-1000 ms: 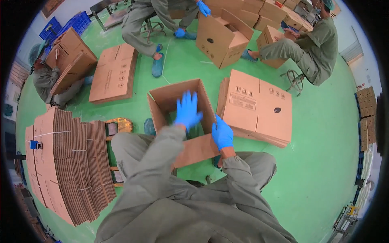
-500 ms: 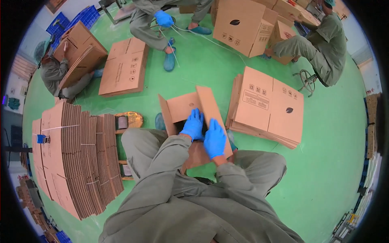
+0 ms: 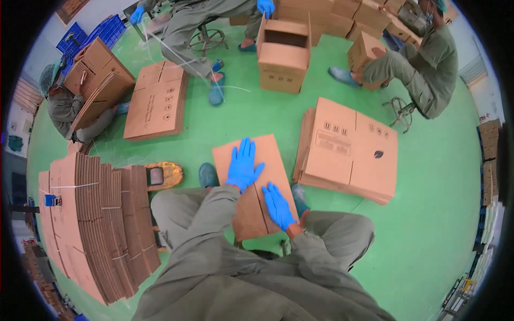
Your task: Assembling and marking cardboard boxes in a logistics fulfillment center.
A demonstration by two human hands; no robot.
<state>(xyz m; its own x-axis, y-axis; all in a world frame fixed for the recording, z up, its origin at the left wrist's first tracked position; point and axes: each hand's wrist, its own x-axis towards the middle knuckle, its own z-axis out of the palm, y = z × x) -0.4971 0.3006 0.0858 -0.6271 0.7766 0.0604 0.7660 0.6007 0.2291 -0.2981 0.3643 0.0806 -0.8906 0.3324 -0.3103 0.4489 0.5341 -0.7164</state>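
Between my knees stands a brown cardboard box (image 3: 249, 216), its upper flaps folded flat so that they meet along a seam. My left hand (image 3: 244, 167), in a blue glove, lies spread on the far part of the flaps. Nearer to me, my right hand (image 3: 278, 206), gloved alike, rests along the right flap beside the seam with its fingers stretched out. Neither hand grips anything. The inside of the box is hidden under the flaps.
Flattened cartons (image 3: 348, 147) are stacked at right, with another stack (image 3: 156, 100) ahead on the left. A tall strapped pile of cartons (image 3: 101, 224) stands by a yellow pallet jack (image 3: 170, 175). Co-workers sit around, one beside an upright open box (image 3: 284, 56).
The box's flaps, raised before, now lie flat over the opening. My left hand has come out of the opening onto them. The co-worker ahead has shifted a box leftward.
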